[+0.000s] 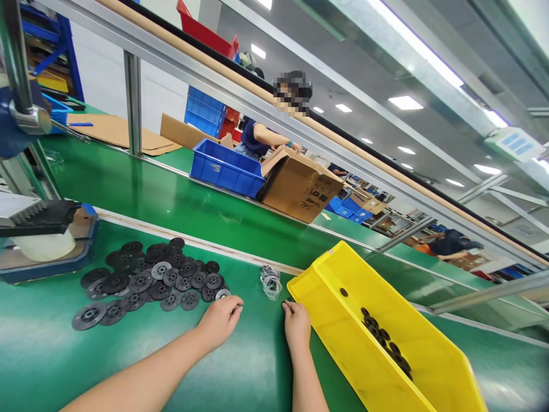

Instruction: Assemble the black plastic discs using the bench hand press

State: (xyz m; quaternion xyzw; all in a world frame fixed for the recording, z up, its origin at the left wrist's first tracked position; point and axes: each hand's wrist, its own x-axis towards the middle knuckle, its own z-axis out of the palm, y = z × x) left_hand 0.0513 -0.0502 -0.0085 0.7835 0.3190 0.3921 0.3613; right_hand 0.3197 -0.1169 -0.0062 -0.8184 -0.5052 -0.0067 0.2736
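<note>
My left hand (219,321) is closed in a pinch at the right edge of a pile of black and grey discs (160,279); a small dark bit shows at its fingertips, too small to name. Beside the yellow bin (330,286), my right hand (297,323) is also closed, its fingertips pressed together with something tiny and dark by them. Between and beyond the hands lies a small heap of clear and metallic rings (271,282). Several small black discs (381,337) rest inside the yellow bin.
At the left stands a machine with a blue base (90,240). Across the bench are a blue bin (227,169) and an open cardboard box (300,186), with a person (257,137) behind them. Another person (450,245) bends at the far right. A metal rail crosses above.
</note>
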